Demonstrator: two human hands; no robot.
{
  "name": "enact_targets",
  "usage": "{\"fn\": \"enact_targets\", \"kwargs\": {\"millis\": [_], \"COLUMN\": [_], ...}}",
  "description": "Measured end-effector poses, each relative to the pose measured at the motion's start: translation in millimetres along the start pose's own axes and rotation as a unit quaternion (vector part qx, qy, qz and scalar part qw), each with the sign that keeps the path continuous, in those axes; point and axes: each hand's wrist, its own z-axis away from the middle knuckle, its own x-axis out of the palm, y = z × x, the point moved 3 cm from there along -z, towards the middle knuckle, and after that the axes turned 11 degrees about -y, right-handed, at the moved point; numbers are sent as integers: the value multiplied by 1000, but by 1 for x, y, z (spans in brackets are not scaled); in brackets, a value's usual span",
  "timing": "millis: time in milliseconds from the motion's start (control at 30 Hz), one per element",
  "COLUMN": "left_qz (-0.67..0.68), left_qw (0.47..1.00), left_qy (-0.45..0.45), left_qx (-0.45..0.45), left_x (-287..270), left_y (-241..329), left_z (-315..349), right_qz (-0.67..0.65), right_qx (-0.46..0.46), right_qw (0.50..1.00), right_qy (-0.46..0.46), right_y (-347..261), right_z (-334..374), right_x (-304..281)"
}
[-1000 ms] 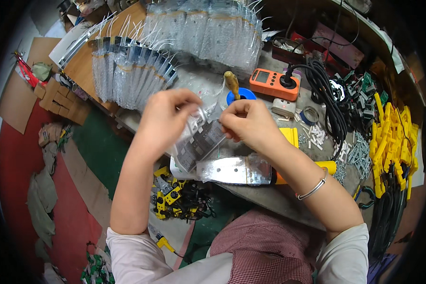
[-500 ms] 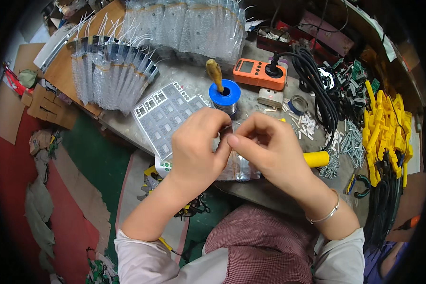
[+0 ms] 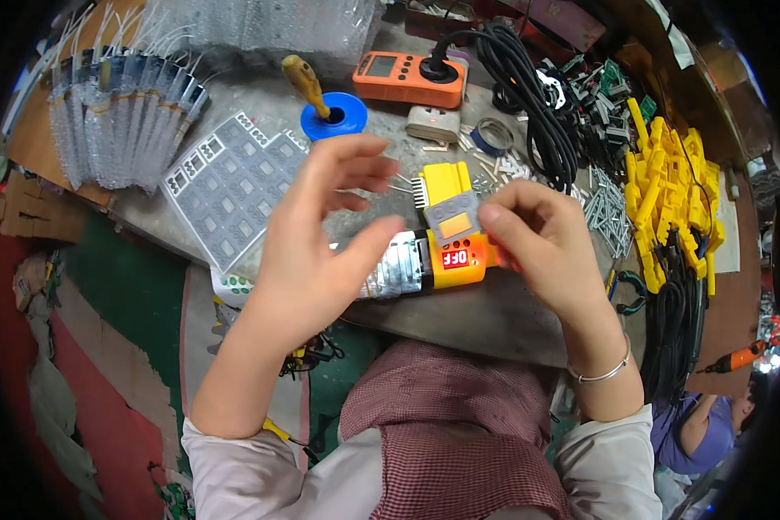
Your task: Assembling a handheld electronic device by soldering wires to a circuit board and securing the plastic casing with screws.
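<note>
The grey label [image 3: 452,213] is over the upper edge of a yellow-orange device [image 3: 472,274] on the counter [image 3: 446,319]; contact between the two cannot be determined. The right hand [image 3: 536,247] is closed at the fingertips, pinching the label's right edge. The left hand [image 3: 325,230] is open, fingers spread and thumb apart, with nothing visible in its grasp. The device's red display is lit; a silver-wrapped section [image 3: 396,267] adjoins it on the left.

Counter surface: grey, worn, scattered with small white pieces [image 3: 513,166] and screws [image 3: 608,208]. A label sheet [image 3: 234,186] lies left; beyond the hands stand a blue spool [image 3: 352,125] and an orange meter [image 3: 390,90]. Yellow housings [image 3: 672,204] are heaped right, bubble-wrapped bundles [image 3: 117,121] far left.

Room: floor sections are green [image 3: 130,329] and red [image 3: 95,394]. A person in purple [image 3: 706,438] is at lower right.
</note>
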Motion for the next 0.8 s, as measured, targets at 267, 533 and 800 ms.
{"fn": "enact_targets", "kwargs": {"millis": [267, 533, 800], "left_qz": [-303, -289, -302], "left_qw": [932, 932, 929], "left_qy": [79, 106, 101], "left_qx": [181, 190, 188], "left_x": [47, 57, 58], "left_y": [-27, -40, -42], "left_z": [40, 41, 42], "right_qz": [-101, -87, -73], "right_qx": [164, 182, 167], "right_qw": [981, 978, 980], "right_qy": [29, 59, 77], "right_y": [28, 30, 29], "right_z": [29, 27, 28], "right_x": [10, 16, 21]}}
